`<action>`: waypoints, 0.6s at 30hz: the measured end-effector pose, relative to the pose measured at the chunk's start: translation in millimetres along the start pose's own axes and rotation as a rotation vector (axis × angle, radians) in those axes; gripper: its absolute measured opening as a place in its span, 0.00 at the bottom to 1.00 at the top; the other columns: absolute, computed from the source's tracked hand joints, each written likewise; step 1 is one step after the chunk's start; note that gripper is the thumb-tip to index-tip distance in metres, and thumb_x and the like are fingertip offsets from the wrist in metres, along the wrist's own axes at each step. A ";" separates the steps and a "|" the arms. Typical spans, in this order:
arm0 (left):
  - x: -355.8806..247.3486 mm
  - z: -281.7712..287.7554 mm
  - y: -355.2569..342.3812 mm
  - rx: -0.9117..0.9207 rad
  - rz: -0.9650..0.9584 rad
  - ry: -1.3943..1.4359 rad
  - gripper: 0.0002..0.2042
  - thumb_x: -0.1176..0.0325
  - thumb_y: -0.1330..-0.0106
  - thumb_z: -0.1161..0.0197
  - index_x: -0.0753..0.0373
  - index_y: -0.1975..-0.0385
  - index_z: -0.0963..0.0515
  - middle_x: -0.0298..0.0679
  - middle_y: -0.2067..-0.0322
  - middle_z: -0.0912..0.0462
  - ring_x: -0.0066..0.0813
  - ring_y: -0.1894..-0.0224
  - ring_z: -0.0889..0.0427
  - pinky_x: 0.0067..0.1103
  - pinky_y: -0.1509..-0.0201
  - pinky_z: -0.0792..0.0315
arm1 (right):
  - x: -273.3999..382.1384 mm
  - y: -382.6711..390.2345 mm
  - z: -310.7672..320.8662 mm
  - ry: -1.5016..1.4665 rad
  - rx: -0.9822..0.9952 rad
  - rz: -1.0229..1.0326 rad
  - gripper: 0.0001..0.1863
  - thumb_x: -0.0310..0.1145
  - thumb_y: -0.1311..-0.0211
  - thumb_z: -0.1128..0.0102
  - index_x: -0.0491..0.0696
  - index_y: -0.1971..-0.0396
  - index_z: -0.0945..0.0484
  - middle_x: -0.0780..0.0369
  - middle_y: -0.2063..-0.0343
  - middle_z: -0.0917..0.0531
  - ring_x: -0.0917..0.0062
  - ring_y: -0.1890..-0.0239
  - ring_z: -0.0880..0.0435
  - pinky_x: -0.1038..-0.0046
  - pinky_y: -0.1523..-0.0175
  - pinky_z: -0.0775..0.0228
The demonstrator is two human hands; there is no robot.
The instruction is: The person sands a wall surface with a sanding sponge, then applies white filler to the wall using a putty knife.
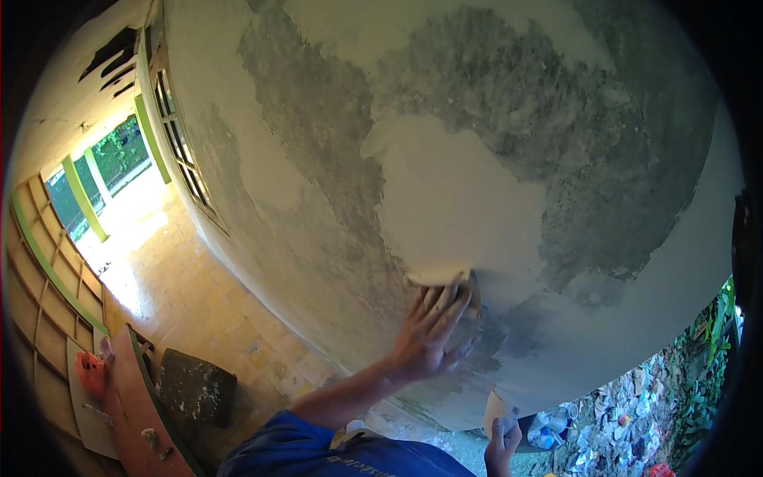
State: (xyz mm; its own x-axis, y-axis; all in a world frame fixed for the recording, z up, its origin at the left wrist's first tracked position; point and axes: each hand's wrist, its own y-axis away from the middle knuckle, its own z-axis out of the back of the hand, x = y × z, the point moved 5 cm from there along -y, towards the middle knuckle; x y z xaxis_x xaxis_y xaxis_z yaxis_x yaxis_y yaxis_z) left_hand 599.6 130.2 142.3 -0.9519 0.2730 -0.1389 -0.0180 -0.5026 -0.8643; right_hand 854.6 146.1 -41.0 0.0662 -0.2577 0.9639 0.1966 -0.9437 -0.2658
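My left hand (pixel 429 338) reaches up to the wall (pixel 453 179), fingers pressed on a flat putty spreader (pixel 474 292). A roll of pale putty (pixel 435 277) lies along the spreader's upper edge, against the wall. Smooth light filler covers the patch just above, with rough dark grey areas around it. Lower down, close to my body, my right hand (pixel 502 447) is closed on a second flat piece (pixel 497 409), coated pale, seemingly another spreader. Its lower part is hidden by the fingers.
A tiled floor (pixel 199 274) runs along the wall's left side. There stand a dark, paint-spattered box-like object (pixel 195 385) and a reddish board (pixel 147 397) with a red plastic bag (pixel 91 374). A barred window (pixel 179 135) sits upper left. Litter (pixel 620 413) and plants (pixel 711 342) lie lower right.
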 end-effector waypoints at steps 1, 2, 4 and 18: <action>0.1 -0.9 7.3 -0.010 0.043 0.056 0.33 0.54 0.39 0.43 0.67 0.38 0.42 0.57 0.39 0.40 0.53 0.35 0.44 0.45 0.33 0.53 | -1.8 1.7 3.6 -0.010 0.014 -0.041 0.14 0.31 0.37 0.50 0.34 0.62 0.27 0.62 0.71 0.21 0.82 0.68 0.26 0.79 0.63 0.36; 3.6 -0.4 10.7 -0.020 0.087 0.112 0.33 0.54 0.39 0.43 0.66 0.38 0.42 0.57 0.39 0.41 0.52 0.34 0.45 0.45 0.32 0.53 | -3.1 1.8 4.4 -0.020 0.029 -0.083 0.13 0.31 0.38 0.50 0.34 0.62 0.27 0.62 0.71 0.21 0.83 0.69 0.26 0.79 0.63 0.36; 9.8 14.1 -21.7 -0.048 0.020 0.030 0.33 0.54 0.39 0.43 0.66 0.38 0.42 0.56 0.38 0.42 0.52 0.34 0.45 0.45 0.32 0.53 | 6.2 -1.1 4.5 -0.027 0.026 -0.069 0.13 0.31 0.38 0.50 0.34 0.62 0.27 0.62 0.71 0.22 0.83 0.69 0.26 0.80 0.64 0.36; 19.2 17.2 -14.2 0.052 -0.018 -0.112 0.35 0.51 0.37 0.45 0.70 0.37 0.45 0.57 0.36 0.47 0.53 0.33 0.50 0.46 0.33 0.56 | -5.2 4.6 13.5 0.023 0.028 -0.049 0.16 0.34 0.38 0.49 0.33 0.61 0.27 0.58 0.68 0.20 0.77 0.64 0.24 0.74 0.57 0.34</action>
State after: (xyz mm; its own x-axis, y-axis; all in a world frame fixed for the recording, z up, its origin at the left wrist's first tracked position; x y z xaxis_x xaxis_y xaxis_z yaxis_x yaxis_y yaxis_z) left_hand 576.3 128.5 160.2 -0.9794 0.1908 -0.0666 -0.0483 -0.5412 -0.8395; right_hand 868.4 145.9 -47.5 0.0336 -0.2162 0.9758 0.2264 -0.9493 -0.2181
